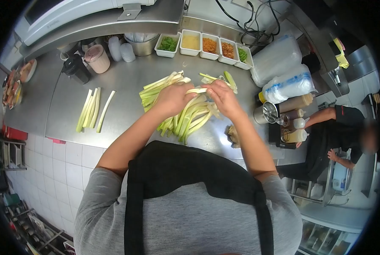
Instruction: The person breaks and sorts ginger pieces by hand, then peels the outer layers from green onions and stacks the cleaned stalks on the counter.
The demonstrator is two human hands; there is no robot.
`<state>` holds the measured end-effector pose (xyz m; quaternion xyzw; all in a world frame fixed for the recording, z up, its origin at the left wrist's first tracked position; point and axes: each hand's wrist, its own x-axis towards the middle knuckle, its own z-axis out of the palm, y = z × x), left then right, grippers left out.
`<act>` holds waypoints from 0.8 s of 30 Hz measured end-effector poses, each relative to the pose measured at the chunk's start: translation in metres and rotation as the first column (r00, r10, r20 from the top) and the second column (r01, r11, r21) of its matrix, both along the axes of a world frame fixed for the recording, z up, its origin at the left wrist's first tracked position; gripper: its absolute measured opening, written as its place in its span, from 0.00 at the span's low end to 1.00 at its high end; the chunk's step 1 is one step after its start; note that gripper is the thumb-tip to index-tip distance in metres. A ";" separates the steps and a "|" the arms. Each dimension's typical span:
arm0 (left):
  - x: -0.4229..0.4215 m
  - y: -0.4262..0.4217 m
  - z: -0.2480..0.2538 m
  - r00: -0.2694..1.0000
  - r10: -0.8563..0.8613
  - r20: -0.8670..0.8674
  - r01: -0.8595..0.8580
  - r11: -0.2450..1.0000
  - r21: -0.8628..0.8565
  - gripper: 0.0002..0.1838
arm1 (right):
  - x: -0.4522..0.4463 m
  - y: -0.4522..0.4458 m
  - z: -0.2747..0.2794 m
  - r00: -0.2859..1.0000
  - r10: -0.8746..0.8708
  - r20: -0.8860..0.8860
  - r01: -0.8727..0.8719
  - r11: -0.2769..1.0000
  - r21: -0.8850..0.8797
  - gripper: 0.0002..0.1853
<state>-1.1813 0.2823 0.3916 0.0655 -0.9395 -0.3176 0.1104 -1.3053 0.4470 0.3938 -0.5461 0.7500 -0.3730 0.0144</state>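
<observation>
A pale scallion stalk (197, 90) stretches between my two hands above the metal counter. My left hand (173, 98) is closed around one end of it. The fingers of my right hand (222, 97) pinch its other end. Under and around my hands lies a heap of green and white scallions (189, 121). Peeled scraps (213, 79) and a short green piece (230, 80) rest just beyond my right hand. To the left, several trimmed scallions (89, 108) lie side by side, with a single stalk (106, 111) apart from them.
White tubs of chopped food (190, 42) line the back. Plastic bags (279, 63), sauce bottles (296, 104) and a metal container (264, 114) stand right. Jugs (97, 58) stand back left. A brownish clump (233, 137) lies near my right forearm. A co-worker (326, 140) stands at right.
</observation>
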 end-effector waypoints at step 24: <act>-0.019 0.003 -0.019 0.951 0.055 -0.303 -0.189 0.880 -0.435 0.10 | -0.089 0.026 -0.068 0.830 -0.477 -0.289 0.548 0.794 0.263 0.18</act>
